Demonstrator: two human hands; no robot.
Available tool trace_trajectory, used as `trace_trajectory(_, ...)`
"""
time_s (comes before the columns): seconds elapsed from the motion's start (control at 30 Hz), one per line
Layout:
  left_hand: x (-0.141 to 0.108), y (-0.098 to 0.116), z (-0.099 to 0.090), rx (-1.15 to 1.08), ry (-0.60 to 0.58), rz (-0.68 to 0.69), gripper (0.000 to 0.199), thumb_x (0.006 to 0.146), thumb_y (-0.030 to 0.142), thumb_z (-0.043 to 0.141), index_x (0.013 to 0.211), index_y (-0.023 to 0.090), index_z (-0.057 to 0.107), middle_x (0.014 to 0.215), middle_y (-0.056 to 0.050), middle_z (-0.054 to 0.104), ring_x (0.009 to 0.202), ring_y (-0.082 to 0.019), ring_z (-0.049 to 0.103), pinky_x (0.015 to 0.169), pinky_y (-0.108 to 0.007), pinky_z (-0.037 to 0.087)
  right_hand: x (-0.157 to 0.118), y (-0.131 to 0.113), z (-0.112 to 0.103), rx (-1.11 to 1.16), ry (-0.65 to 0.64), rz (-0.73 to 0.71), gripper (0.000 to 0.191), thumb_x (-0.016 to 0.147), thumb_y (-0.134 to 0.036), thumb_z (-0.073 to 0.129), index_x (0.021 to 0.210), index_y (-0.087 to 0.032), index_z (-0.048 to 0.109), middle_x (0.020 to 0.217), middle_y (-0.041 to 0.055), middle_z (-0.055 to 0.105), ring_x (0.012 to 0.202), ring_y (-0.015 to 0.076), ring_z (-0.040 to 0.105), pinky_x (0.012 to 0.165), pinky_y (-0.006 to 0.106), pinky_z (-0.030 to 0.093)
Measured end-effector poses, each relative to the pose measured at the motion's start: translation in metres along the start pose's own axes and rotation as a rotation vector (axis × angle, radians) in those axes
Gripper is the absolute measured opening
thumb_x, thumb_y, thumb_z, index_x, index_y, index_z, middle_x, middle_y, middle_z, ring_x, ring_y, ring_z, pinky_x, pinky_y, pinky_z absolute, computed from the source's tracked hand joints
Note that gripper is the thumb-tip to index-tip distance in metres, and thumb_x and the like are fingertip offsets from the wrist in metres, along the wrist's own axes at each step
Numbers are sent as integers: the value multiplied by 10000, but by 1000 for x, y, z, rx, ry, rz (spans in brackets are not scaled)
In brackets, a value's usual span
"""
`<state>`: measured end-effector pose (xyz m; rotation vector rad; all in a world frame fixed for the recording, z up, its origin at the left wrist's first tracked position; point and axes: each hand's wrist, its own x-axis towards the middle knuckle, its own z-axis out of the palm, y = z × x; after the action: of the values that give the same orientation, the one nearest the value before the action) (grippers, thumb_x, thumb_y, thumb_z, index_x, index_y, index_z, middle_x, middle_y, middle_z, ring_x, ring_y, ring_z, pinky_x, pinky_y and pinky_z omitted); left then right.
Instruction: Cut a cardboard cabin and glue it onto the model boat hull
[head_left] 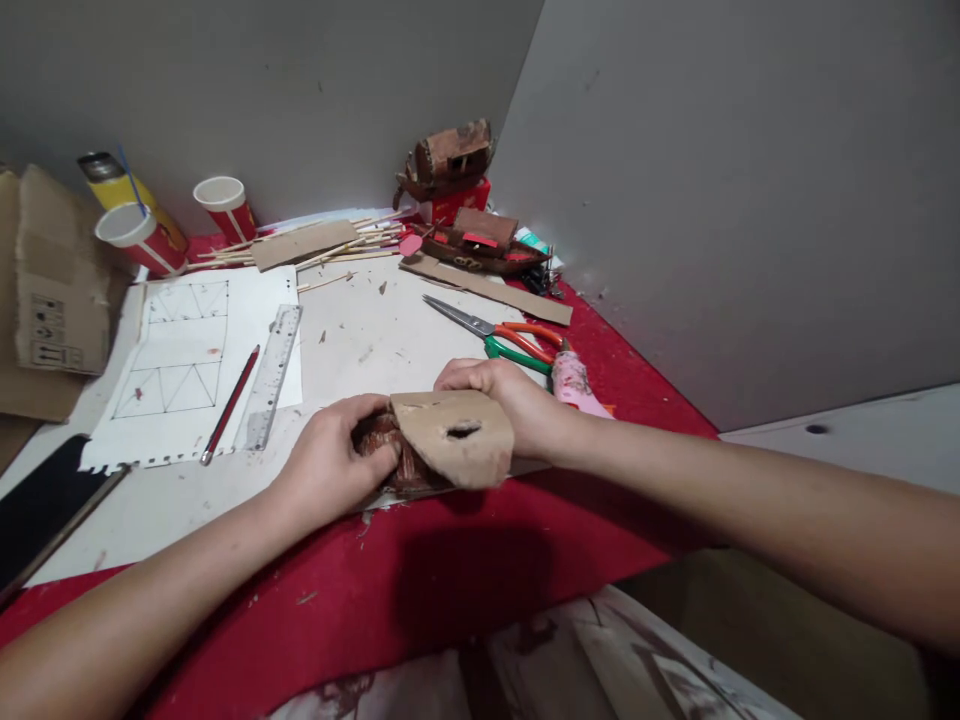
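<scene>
Close to the table's front edge, my left hand (341, 445) is closed round a dark brown, streaked model part (405, 468), the thumb lying on its near side. A curved piece of cardboard (457, 440) with a ragged dark slot sits against that part on the right. My right hand (510, 395) grips the cardboard from its far right side; most of those fingertips are hidden behind it. Whether the two pieces are joined, I cannot tell. Just beyond my right hand lie scissors (499, 332) with orange and green handles, and a pink glue gun (576, 382).
Two brown model boats (484, 240) (450, 160) stand at the back, near wooden sticks (367, 240) and a cardboard strip (495, 290). On the left are paper cups (225, 208), a yellow bottle (112, 190), a cardboard box (60, 260), a drawing (172, 385), a pencil (231, 402) and a ruler (274, 375).
</scene>
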<state>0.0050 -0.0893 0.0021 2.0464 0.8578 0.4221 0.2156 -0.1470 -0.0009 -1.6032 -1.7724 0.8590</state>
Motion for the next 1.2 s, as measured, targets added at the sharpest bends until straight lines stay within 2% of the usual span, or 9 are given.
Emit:
trace_trajectory(0.13,11,7,-13,36,-175,-18,194,698,159,602,832,176,741,782,-46,750,719,-224,671,640,-302,516,0,-3,3,12,-26,25,150,660,-94,513,716,-164,633,737,4,630,720,163,612,635,251,460)
trace_trajectory(0.27,14,9,-11,130,-162,30,174,686,131,532,658,190,694,636,-26,680,602,-177,584,521,-253,415,1,-4,4,-30,-49,8,130,686,-77,529,720,-166,618,687,-23,612,700,145,584,633,238,422)
trace_trajectory(0.4,8,9,-6,171,-124,54,188,702,141,532,708,189,714,660,-15,680,630,-168,576,537,-241,400,0,-10,-1,-89,-74,-7,213,698,-62,588,873,-167,646,749,-10,653,693,140,566,621,236,393)
trace_trajectory(0.67,-5,14,-1,214,-56,41,106,662,145,581,636,192,672,610,9,637,606,-149,536,547,-237,346,-3,-19,1,-152,-137,-10,145,674,-36,612,652,-169,665,586,-25,587,609,135,514,559,248,321)
trace_trajectory(0.77,-10,18,-3,204,-45,47,86,656,163,599,647,183,683,602,21,630,622,-156,559,554,-230,365,-5,-22,-9,-70,-174,-48,136,655,-53,639,673,-171,706,577,-37,620,588,128,545,556,236,364)
trace_trajectory(0.83,-15,22,-7,197,-13,58,122,682,196,597,714,174,713,640,17,665,653,-171,592,590,-238,415,-8,-24,-22,23,-176,-108,169,647,-103,693,784,-182,750,700,-26,711,676,144,624,628,233,445)
trace_trajectory(0.97,-21,26,-19,187,214,81,179,693,231,587,807,156,702,752,-14,712,722,-198,637,650,-261,483,-13,-22,-41,224,56,-213,247,774,-327,677,964,-176,726,967,45,755,870,174,669,782,287,511)
trace_trajectory(1.1,-21,30,-23,185,445,121,173,692,235,611,840,166,668,770,-11,700,751,-199,635,683,-266,496,-9,-17,-36,392,363,-201,277,916,-388,488,783,-175,605,792,57,684,680,142,615,622,270,494)
trace_trajectory(1.2,-20,35,-21,168,525,138,180,702,235,610,862,172,663,798,-16,706,771,-204,641,691,-273,505,-6,-16,-27,487,437,-192,291,935,-380,520,713,-191,521,676,-3,594,581,111,560,544,237,464)
